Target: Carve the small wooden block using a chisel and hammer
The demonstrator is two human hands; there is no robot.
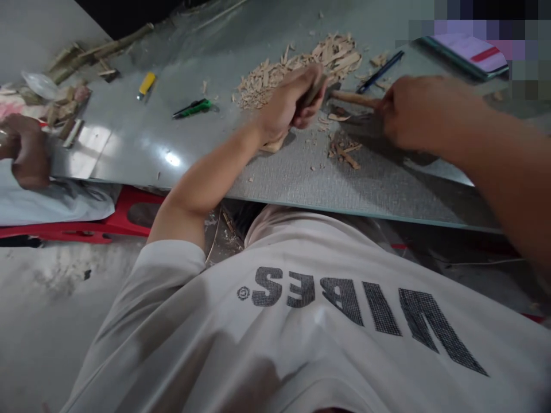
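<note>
The left hand (286, 106) is closed around a dull brown, blurred piece (315, 92) above the grey, glossy counter (275, 183), with a pale wooden block (274, 144) just under its wrist. The right hand (415, 115) has its fingers curled round a light brown wooden stick (355, 98) whose far end points at the left hand and sits near it; if either slips, that end could probably knock the knuckles (motion blur hides whether it carries an edge). The block lies near the counter's front edge, so a careless push from the forearm might tip it off. Loose shavings beside the hands, from the large pale heap (340, 54), could make a grip or footing slide. A dark blue pen (381, 71) lies close behind the stick, in the way of a wide swing; a green-and-black pen-like tool (192, 109) and a yellow lighter-like object (146, 86) lie farther left.
</note>
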